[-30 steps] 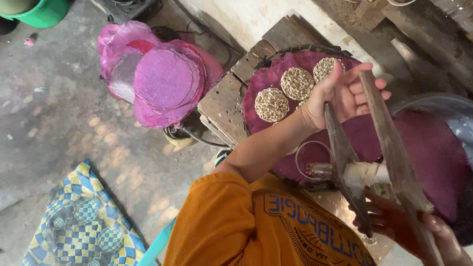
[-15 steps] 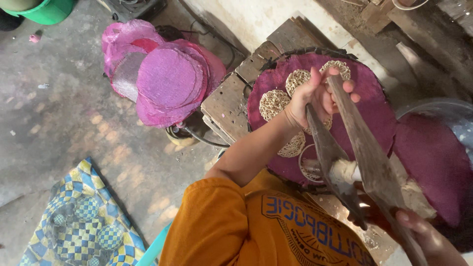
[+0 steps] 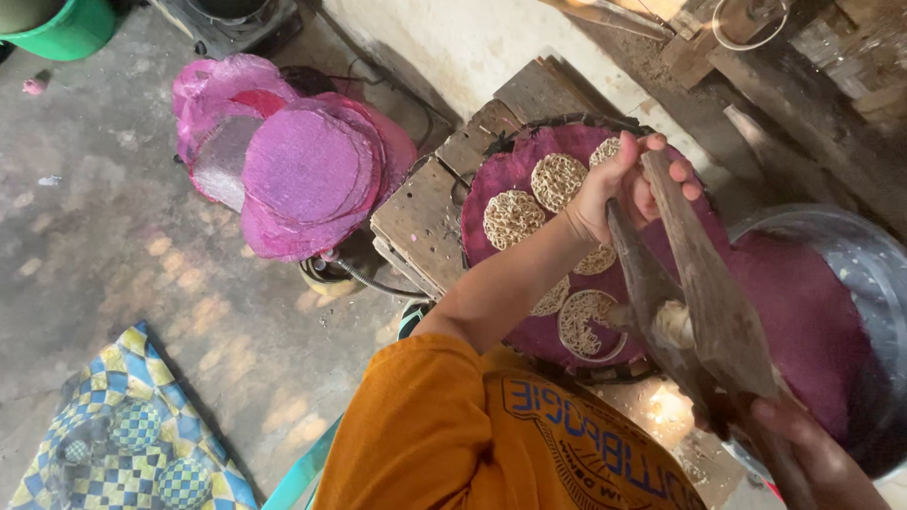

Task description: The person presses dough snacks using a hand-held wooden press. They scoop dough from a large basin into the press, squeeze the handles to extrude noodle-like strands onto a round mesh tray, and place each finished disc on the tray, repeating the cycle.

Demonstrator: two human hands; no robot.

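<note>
Wooden press (image 3: 704, 283), two long hinged paddles, sits in both our hands. Our left hand (image 3: 619, 189) wraps closed around the far tip of the upper paddle; our right hand (image 3: 812, 449) closes on the near handle end at the frame's lower right. Between the two grips, whitish dough (image 3: 673, 323) shows where the paddles meet. Under the left grip lies a round purple mat tray (image 3: 529, 331) carrying lacy noodle discs (image 3: 513, 219); one disc (image 3: 590, 324) sits just beside the dough. Right of the press we see a purple-lined metal basin (image 3: 850, 283). Well left of the left grip, a stack of purple mats (image 3: 307, 175). Near our orange sleeve (image 3: 425, 425), a checkered cloth (image 3: 123, 444) on the floor.
</note>
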